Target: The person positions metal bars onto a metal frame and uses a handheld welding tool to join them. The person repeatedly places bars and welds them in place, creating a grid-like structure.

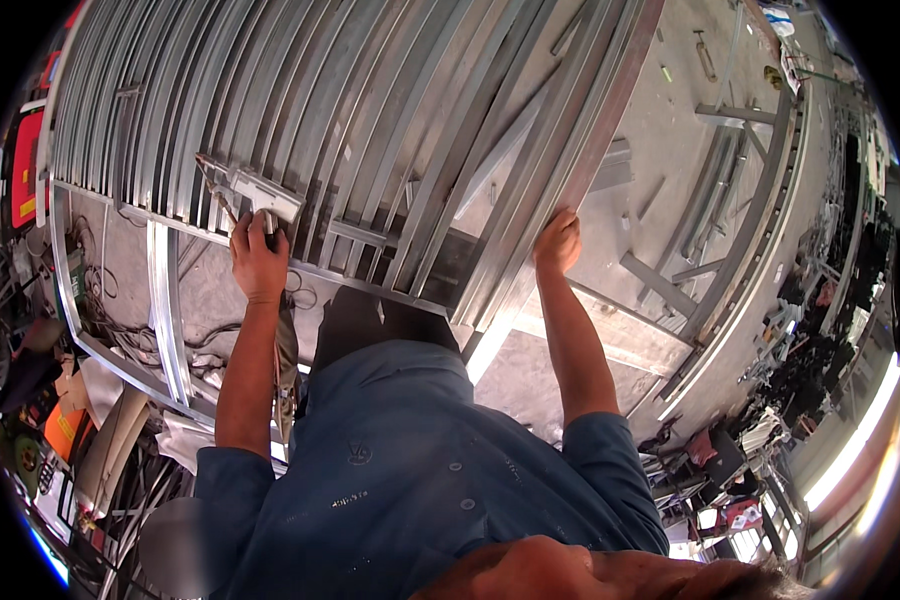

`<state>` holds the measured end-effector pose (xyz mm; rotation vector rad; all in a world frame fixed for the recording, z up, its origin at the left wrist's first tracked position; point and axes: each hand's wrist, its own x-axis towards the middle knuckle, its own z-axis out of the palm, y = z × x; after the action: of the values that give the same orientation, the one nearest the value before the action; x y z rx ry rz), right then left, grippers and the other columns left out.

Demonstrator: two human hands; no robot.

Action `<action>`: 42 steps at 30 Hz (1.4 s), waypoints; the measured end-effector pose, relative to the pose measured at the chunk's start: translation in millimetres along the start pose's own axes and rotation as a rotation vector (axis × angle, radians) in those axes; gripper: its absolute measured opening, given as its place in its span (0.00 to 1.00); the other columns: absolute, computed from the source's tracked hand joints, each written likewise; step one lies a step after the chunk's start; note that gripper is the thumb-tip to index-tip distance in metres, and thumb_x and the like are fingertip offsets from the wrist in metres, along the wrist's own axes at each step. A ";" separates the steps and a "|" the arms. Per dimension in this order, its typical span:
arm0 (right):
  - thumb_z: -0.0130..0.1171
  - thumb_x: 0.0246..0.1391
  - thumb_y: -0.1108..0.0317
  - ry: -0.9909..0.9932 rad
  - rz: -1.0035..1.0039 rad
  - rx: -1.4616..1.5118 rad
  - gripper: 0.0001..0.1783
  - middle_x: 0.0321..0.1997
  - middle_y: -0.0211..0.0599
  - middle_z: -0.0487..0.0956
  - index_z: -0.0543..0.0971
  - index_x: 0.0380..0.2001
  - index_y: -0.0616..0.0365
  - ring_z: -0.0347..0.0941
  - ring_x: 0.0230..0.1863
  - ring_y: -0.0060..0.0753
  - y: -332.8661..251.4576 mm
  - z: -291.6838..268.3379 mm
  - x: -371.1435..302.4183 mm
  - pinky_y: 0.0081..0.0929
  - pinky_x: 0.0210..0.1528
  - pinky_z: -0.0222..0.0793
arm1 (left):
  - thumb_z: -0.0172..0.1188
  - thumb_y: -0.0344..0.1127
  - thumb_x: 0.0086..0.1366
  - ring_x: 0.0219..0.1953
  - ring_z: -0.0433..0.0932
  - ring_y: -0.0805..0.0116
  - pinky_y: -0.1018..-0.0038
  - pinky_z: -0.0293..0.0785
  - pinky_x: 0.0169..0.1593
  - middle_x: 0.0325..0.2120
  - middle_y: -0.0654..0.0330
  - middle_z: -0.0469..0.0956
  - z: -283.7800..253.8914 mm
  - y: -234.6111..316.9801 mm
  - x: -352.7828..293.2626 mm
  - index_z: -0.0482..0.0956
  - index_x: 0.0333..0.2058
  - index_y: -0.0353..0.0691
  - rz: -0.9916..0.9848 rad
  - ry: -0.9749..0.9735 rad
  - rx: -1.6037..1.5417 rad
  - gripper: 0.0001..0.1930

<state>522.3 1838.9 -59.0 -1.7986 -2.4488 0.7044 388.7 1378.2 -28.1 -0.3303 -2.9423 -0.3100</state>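
Note:
A large frame of many parallel grey metal bars (370,130) lies in front of me. My left hand (260,255) is at its near edge, fingers curled over the near end of a short grey metal piece (267,194). A thin, brownish, rod-like part lies along that piece's left side; its kind is too small to tell. My right hand (558,242) is closed round the outer edge of the long metal bar (530,235) along the frame's right side. The fingertips there are partly hidden.
An orange-red machine (27,168) stands at the far left. Cables (220,333) lie on the floor below the frame's near edge. Another metal frame (738,255) rests on the floor at right, with loose bars inside. A clamp (706,55) lies beyond it.

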 end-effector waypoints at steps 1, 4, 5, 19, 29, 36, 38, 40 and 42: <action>0.32 0.70 0.45 -0.003 0.001 -0.001 0.33 0.42 0.57 0.83 0.80 0.40 0.59 0.76 0.46 0.67 -0.7 -0.7 0.9 0.56 0.51 0.69 | 0.69 0.37 0.57 0.56 0.75 0.47 0.56 0.78 0.54 0.54 0.55 0.74 0.5 0.5 0.7 0.75 0.55 0.49 -0.005 -0.003 0.000 0.26; 0.32 0.70 0.45 -0.001 -0.022 0.021 0.33 0.42 0.57 0.83 0.80 0.38 0.59 0.76 0.46 0.67 2.8 0.8 3.1 0.56 0.50 0.69 | 0.69 0.38 0.57 0.56 0.75 0.47 0.56 0.78 0.53 0.54 0.56 0.74 -0.7 3.7 3.7 0.76 0.55 0.49 -0.018 -0.005 0.003 0.25; 0.32 0.70 0.45 0.002 -0.032 0.031 0.33 0.42 0.57 0.83 0.80 0.38 0.59 0.76 0.46 0.67 3.8 0.6 2.2 0.56 0.50 0.69 | 0.69 0.38 0.57 0.56 0.75 0.48 0.56 0.78 0.53 0.54 0.56 0.74 -0.7 4.0 3.7 0.76 0.55 0.50 -0.018 -0.003 0.001 0.25; 0.31 0.70 0.44 0.039 -0.002 -0.035 0.34 0.44 0.57 0.83 0.81 0.41 0.59 0.78 0.47 0.66 2.7 3.5 1.3 0.55 0.53 0.70 | 0.69 0.38 0.57 0.56 0.74 0.49 0.57 0.76 0.56 0.53 0.57 0.75 2.4 -1.2 0.7 0.76 0.54 0.49 0.001 0.009 -0.010 0.25; 0.31 0.68 0.43 0.005 0.036 -0.031 0.35 0.48 0.58 0.82 0.82 0.48 0.59 0.77 0.52 0.65 6.9 2.7 6.7 0.51 0.58 0.69 | 0.70 0.38 0.57 0.56 0.75 0.49 0.57 0.75 0.56 0.53 0.55 0.75 7.5 -5.5 1.9 0.76 0.54 0.47 0.047 0.026 -0.045 0.25; 0.32 0.68 0.43 -0.004 0.080 -0.055 0.34 0.46 0.56 0.83 0.82 0.45 0.57 0.78 0.51 0.62 -4.8 -5.5 -1.2 0.52 0.55 0.71 | 0.70 0.37 0.57 0.54 0.76 0.47 0.56 0.76 0.54 0.51 0.52 0.76 5.3 -1.2 2.0 0.76 0.54 0.44 0.065 0.038 -0.028 0.25; 0.33 0.68 0.43 -0.014 0.071 -0.015 0.34 0.45 0.55 0.84 0.82 0.44 0.58 0.79 0.50 0.62 -4.0 -4.4 0.8 0.52 0.54 0.72 | 0.71 0.38 0.56 0.53 0.77 0.48 0.56 0.78 0.52 0.50 0.53 0.76 5.2 -3.6 0.9 0.76 0.53 0.45 0.072 0.051 -0.038 0.26; 0.33 0.68 0.43 -0.030 0.062 0.021 0.34 0.44 0.56 0.84 0.82 0.42 0.59 0.79 0.50 0.61 -2.3 -8.0 -1.7 0.52 0.54 0.72 | 0.71 0.38 0.56 0.52 0.77 0.48 0.56 0.78 0.52 0.50 0.53 0.76 5.2 -2.6 1.0 0.77 0.53 0.45 0.077 0.039 -0.040 0.25; 0.33 0.67 0.42 -0.049 0.041 0.057 0.35 0.43 0.56 0.84 0.82 0.42 0.60 0.79 0.49 0.61 -8.7 -17.9 -6.9 0.52 0.53 0.72 | 0.71 0.38 0.56 0.52 0.77 0.48 0.56 0.77 0.52 0.50 0.53 0.76 5.2 -3.3 1.4 0.77 0.53 0.44 0.090 0.040 -0.037 0.25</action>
<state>521.7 1836.6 -38.0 -1.8377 -2.4020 0.8221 385.8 1376.5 -33.5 -0.4544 -2.8756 -0.3543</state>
